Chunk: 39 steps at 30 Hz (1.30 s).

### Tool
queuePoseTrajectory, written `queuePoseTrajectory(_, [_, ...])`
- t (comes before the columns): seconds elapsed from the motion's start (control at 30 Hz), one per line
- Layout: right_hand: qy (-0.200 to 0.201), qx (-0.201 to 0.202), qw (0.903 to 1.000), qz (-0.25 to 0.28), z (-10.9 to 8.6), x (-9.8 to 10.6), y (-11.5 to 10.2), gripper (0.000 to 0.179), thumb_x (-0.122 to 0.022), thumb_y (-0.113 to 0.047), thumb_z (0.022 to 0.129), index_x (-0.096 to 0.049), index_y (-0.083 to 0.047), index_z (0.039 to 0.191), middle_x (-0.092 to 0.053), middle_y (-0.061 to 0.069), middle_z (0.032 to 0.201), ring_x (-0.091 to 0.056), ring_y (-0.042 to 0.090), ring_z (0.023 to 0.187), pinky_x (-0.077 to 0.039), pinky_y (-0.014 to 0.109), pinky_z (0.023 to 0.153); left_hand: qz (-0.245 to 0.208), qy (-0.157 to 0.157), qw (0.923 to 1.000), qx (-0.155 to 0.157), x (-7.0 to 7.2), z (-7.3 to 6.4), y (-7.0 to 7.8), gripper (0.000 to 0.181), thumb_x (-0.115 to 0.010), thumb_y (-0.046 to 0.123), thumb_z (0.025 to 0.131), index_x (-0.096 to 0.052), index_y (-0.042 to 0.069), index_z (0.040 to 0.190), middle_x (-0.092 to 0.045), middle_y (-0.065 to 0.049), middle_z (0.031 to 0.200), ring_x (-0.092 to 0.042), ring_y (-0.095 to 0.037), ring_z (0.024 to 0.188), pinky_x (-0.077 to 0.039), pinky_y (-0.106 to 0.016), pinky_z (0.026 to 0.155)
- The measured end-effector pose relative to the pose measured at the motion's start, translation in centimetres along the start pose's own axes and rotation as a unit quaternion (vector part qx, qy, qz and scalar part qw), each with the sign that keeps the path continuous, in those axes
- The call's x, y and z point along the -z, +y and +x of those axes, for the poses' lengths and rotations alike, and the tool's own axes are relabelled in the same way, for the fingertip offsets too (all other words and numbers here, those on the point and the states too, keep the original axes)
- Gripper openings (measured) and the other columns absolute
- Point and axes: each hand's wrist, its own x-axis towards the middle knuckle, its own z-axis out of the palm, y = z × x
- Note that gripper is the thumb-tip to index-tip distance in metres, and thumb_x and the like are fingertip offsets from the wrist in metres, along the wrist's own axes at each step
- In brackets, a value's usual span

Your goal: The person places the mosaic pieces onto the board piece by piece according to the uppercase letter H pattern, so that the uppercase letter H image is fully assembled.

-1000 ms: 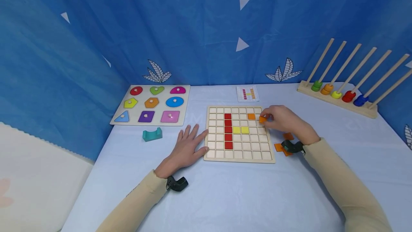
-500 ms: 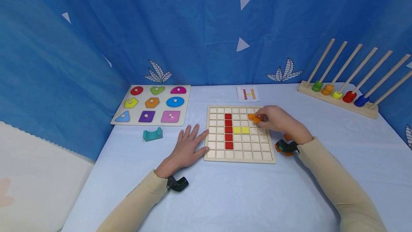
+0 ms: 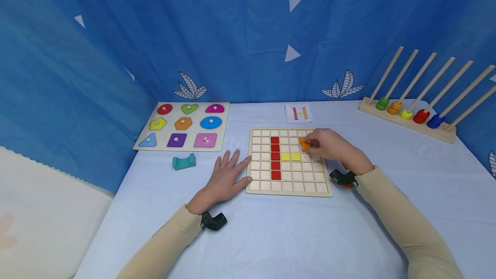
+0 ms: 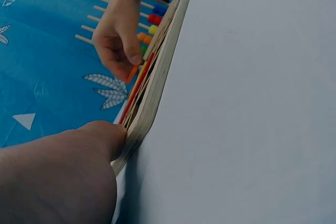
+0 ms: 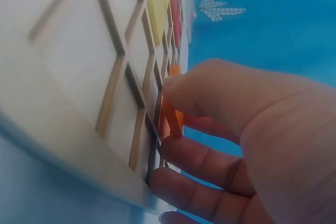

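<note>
A wooden grid board (image 3: 297,186) lies on the table, with red tiles (image 3: 275,156) in one column and two yellow tiles (image 3: 290,156) beside it. My right hand (image 3: 333,144) pinches an orange square tile (image 5: 173,121) between thumb and fingers at the board's upper right. The tile is tilted over the cells in the right wrist view. Another orange tile (image 3: 302,140) sits in the grid just behind it, partly covered. Fingers spread, my left hand (image 3: 224,181) rests flat at the board's left edge, thumb and forefinger touching it.
Loose orange tiles (image 3: 348,186) lie right of the board, mostly hidden under the right wrist. A pattern card (image 3: 299,113) lies behind the board. Around stand a shape puzzle (image 3: 227,106), a teal block (image 3: 184,162) and a peg stand with coloured rings (image 3: 410,120).
My right hand has carried the orange tile left from the board's right edge, to just in front of the placed orange tile. The left hand stays where it was.
</note>
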Motion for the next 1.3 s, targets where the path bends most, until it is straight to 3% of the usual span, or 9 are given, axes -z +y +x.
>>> queuePoseTrajectory(0.6, [0.000,0.002,1.0000,0.004,0.00,-0.40,-0.39,0.035,-0.077,-0.011,0.085,-0.075,-0.001,0.118,-0.070,0.008,0.094,-0.053,0.017,0.077,-0.043,0.028,0.066,0.000,-0.007,1.0000,0.003,0.09,0.07,-0.08,0.067,-0.056,0.046,0.099,-0.039,0.022,0.159,-0.021,-0.019,0.170,-0.006,-0.047,0.159,-0.006,-0.069,0.124])
queuePoseTrajectory(1.3, [-0.007,-0.014,0.9998,0.013,-0.29,0.06,-0.46,0.031,-0.075,-0.011,0.088,-0.075,-0.003,0.118,-0.073,0.009,0.102,-0.056,0.019,0.082,-0.049,0.030,0.073,-0.006,-0.002,1.0000,0.001,0.03,-0.05,0.03,0.066,-0.058,0.045,0.099,-0.040,0.021,0.158,-0.022,-0.019,0.170,-0.007,-0.048,0.158,-0.007,-0.069,0.123])
